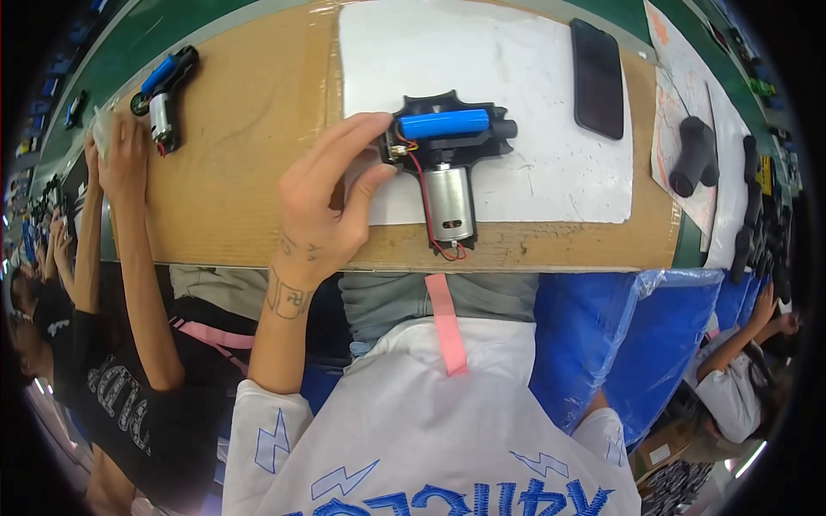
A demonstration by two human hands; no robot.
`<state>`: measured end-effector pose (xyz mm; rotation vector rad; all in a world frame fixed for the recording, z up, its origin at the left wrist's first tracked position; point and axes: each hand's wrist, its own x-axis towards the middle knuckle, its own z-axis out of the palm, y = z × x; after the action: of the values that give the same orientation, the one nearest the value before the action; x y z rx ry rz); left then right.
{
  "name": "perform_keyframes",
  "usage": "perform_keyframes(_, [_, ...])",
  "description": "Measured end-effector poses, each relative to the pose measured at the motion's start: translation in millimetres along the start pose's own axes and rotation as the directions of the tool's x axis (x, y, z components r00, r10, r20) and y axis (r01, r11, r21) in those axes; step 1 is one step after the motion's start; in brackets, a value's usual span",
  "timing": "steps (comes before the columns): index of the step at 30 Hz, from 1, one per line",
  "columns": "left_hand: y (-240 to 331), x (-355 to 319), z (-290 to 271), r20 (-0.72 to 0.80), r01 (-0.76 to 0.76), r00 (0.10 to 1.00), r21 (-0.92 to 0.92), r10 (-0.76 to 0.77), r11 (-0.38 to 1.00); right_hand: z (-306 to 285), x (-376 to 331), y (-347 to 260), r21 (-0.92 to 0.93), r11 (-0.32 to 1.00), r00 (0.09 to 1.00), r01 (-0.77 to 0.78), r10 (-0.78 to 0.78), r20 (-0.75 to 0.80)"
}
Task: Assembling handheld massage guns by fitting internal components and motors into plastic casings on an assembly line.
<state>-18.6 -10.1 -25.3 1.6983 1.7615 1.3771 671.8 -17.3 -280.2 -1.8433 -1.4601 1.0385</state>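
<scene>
A black plastic half-housing [482, 155] lies open side up in front of me, on a white sheet [551, 189]. Across its wider part sits a blue cylindrical battery [444, 124]. A silver electric motor [448, 202] fills the part pointing toward me, with red and dark wires [422, 191] running along its left side to a small board [397, 151]. My left hand [323, 198] pinches the housing's left end by that board, thumb below and fingers above. My right hand is out of sight; only a bit of that arm shows by the blue plastic at lower right.
A dark phone [597, 79] lies on the sheet's right side, over brown cardboard [249, 155]. Further right are black housing parts [692, 159]. At left, a co-worker's hands [120, 155] are beside a similar assembly [165, 99]. A blue plastic-wrapped container [594, 344] stands below the table edge.
</scene>
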Motion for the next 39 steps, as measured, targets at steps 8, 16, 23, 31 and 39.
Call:
perform_keyframes(8, [8, 0, 8, -0.01, 0.041, 0.999, 0.158, -0.04, 0.987, 68, 57, 12, 0.099, 0.994, 0.999, 0.04, -0.036, -0.038])
perform_keyframes(16, [8, 0, 22, 0.004, 0.056, 0.998, 0.114, -0.057, 0.992, -17, 46, 23, 0.149, 0.981, 0.986, 0.128, -0.11, -0.126])
perform_keyframes(23, [24, 10, 16, 0.079, 0.086, 0.991, 0.212, -0.104, 0.973, -113, 26, -318, -0.176, 0.983, 0.921, -0.041, 0.106, 0.375])
perform_keyframes(31, [10, 14, 15, 0.082, 0.02, 0.996, 0.222, -0.039, 0.975, 22, 37, -431, 0.186, 0.935, 0.888, 0.304, -0.348, 0.299])
perform_keyframes(39, [0, 10, 18, 0.023, -0.077, 0.997, 0.188, 0.074, 0.979, 131, 33, -459, -0.223, 0.61, 0.649, 0.76, -0.705, 0.284])
